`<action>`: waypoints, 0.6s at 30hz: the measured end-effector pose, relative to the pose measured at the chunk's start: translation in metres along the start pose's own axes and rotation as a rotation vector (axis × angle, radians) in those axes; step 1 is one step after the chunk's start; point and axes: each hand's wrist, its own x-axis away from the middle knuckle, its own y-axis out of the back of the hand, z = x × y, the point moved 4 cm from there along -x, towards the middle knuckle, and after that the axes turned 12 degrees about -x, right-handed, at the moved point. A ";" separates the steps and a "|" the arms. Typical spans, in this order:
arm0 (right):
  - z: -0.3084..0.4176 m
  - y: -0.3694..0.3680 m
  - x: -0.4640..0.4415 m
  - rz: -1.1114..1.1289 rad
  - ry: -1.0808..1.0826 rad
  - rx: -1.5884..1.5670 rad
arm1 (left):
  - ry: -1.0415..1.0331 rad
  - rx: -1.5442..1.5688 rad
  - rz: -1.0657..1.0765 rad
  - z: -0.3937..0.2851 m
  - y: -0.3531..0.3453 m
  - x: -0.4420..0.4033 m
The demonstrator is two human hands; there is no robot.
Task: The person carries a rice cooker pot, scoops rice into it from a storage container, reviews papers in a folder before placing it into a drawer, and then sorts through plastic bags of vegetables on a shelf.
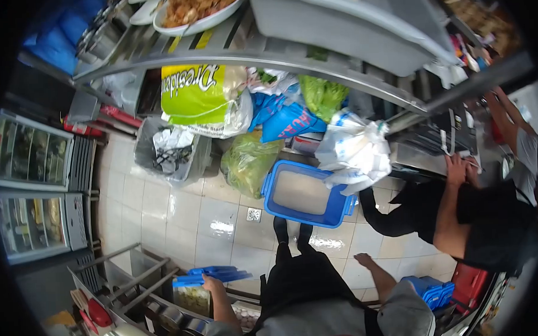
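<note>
On the left, my left hand (211, 282) grips the edge of a blue plastic lid (216, 274), held over a container with pale contents (192, 300) beside the metal rack. My right hand (364, 260) hangs free over the floor with nothing in it, its fingers loosely apart. In front of my feet stands a blue plastic tub (309, 215) without a cover, holding a pale, grain-like or powdery content (299, 192). A white plastic bag (357, 153) hangs over the tub's right far corner.
A co-worker (460, 220) stands close on the right. Ahead is a metal shelf (265, 60) with a grey tray (347, 32) above several bags. A grey bin (168, 154) and green bag (248, 163) stand left of the tub; glass-door fridges (34, 152) line the left. Blue containers (430, 291) lie behind right.
</note>
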 end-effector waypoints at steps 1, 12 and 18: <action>-0.043 -0.007 -0.009 0.162 0.173 0.188 | 0.033 -0.041 0.005 -0.002 0.005 -0.002; 0.109 -0.027 0.128 0.095 -0.151 -0.925 | 0.320 0.088 0.473 0.050 0.047 0.038; 0.140 -0.007 0.108 0.316 0.028 -0.583 | 0.287 0.109 0.578 0.052 0.032 0.054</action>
